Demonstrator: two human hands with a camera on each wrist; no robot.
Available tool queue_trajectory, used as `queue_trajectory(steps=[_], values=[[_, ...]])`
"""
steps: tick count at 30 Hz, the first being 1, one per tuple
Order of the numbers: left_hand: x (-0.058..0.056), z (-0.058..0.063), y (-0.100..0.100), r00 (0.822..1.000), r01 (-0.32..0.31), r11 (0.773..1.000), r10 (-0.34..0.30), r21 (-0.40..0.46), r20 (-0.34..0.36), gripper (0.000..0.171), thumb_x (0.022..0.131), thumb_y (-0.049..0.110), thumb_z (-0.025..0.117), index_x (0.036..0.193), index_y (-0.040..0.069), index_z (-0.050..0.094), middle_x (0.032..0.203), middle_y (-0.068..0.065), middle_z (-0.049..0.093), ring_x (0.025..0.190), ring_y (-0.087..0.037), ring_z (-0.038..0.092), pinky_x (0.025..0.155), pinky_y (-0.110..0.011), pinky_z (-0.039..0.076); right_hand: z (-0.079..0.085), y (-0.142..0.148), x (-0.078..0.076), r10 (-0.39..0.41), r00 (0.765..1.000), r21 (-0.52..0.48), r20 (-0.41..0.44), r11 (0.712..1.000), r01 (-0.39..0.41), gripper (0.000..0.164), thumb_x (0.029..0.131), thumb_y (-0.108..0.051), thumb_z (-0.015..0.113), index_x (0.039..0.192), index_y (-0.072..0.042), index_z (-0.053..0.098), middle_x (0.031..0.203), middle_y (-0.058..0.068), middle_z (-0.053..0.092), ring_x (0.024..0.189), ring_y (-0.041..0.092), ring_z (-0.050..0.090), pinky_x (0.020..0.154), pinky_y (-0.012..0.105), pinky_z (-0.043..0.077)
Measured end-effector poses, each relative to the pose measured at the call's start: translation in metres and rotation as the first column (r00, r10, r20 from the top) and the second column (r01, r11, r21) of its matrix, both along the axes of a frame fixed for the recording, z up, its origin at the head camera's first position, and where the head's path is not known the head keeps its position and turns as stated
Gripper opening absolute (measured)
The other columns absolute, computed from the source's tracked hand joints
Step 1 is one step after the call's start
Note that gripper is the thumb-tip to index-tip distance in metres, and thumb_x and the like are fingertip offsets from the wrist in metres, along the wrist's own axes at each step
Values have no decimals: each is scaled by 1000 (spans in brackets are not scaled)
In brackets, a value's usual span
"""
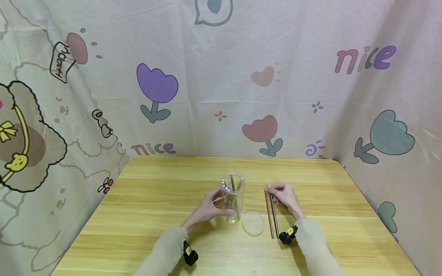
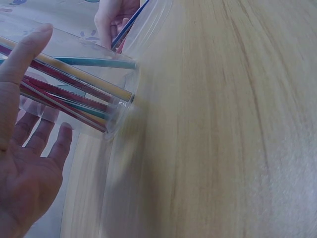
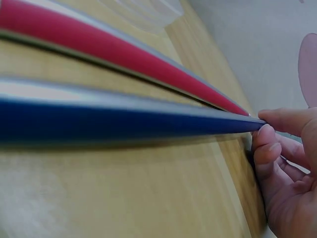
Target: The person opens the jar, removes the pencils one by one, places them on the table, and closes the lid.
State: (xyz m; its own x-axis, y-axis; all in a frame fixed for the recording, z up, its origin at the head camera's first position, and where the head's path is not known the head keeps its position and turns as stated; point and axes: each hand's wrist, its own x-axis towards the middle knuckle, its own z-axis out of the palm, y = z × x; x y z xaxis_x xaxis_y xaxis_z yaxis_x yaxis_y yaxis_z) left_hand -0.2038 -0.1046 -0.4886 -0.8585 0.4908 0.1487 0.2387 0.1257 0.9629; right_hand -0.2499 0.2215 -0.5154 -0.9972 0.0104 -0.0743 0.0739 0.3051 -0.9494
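A clear cylindrical jar stands upright on the table with several coloured pencils leaning inside it. My left hand holds the jar from its left side, thumb in front and fingers behind. To the right, my right hand pinches the far end of a blue pencil between thumb and forefinger. A red pencil lies just left of the blue one, roughly parallel to it. Between the jar and these two pencils sits a round clear lid, flat on the table.
The light wood table reaches back to a printed curtain, which also hangs along the left and right sides. A small black camera is worn on the left wrist, another on the right.
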Motion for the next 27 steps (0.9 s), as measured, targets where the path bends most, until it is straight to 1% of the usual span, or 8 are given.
queue_trajectory(steps=[9, 16, 27], values=[[0, 0, 0, 1000, 6, 1000, -6, -6, -13, 82, 78, 17, 87, 148, 6, 45, 148, -17, 53, 137, -40, 51, 119, -53, 41, 0, -4, 1, -33, 999, 17, 5, 999, 33, 25, 92, -13, 72, 101, 10, 71, 56, -2, 60, 44, 7, 51, 40, 18, 44], [1, 0, 0, 1000, 2, 1000, -2, -8, -10, 81, 78, 17, 87, 147, 9, 47, 149, -16, 52, 138, -39, 51, 119, -53, 40, -1, -6, 2, -65, 998, 46, -1, 997, 65, 23, 90, -16, 75, 98, 6, 74, 55, -2, 60, 43, 9, 51, 39, 19, 43], [1, 0, 0, 1000, 0, 1000, 0, -10, -5, 82, 78, 18, 88, 148, 9, 47, 150, -17, 52, 139, -39, 50, 120, -53, 40, -1, -8, 3, -97, 995, 90, -21, 991, 99, 21, 89, -16, 76, 96, 3, 75, 54, -2, 61, 41, 7, 52, 39, 19, 43]])
